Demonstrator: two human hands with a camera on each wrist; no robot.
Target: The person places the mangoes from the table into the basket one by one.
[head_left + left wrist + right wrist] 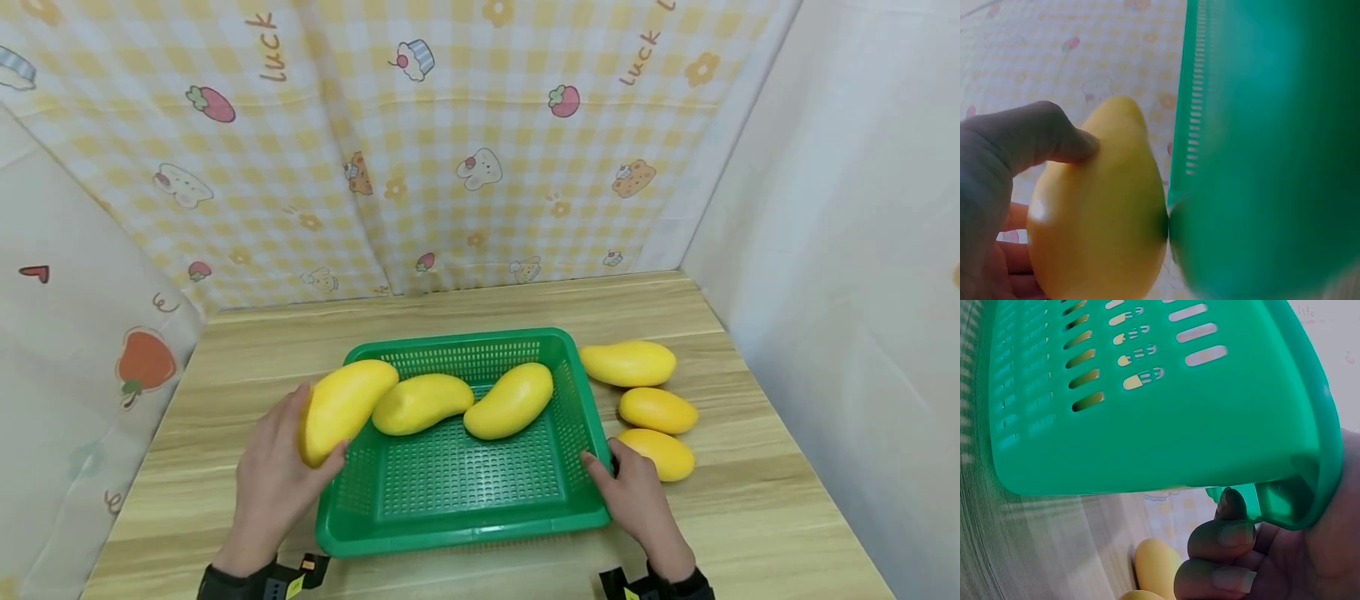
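Observation:
My left hand (272,467) grips a yellow mango (348,407) at the left rim of a green plastic basket (465,533). In the left wrist view the thumb presses on that mango (1107,212), right beside the basket's wall (1260,156). Two more mangoes lie inside the basket, a left one (422,405) and a right one (512,402). At the basket's right side my right hand (637,496) holds the rim, thumb on top. The right wrist view has its fingers curled under the rim (1329,425) from outside.
Right of the basket, three mangoes lie on the wooden table (757,500): a back one (630,363), a middle one (658,410) and a front one (663,455), partly behind my right hand. A checked cloth (465,125) hangs along the table's back edge.

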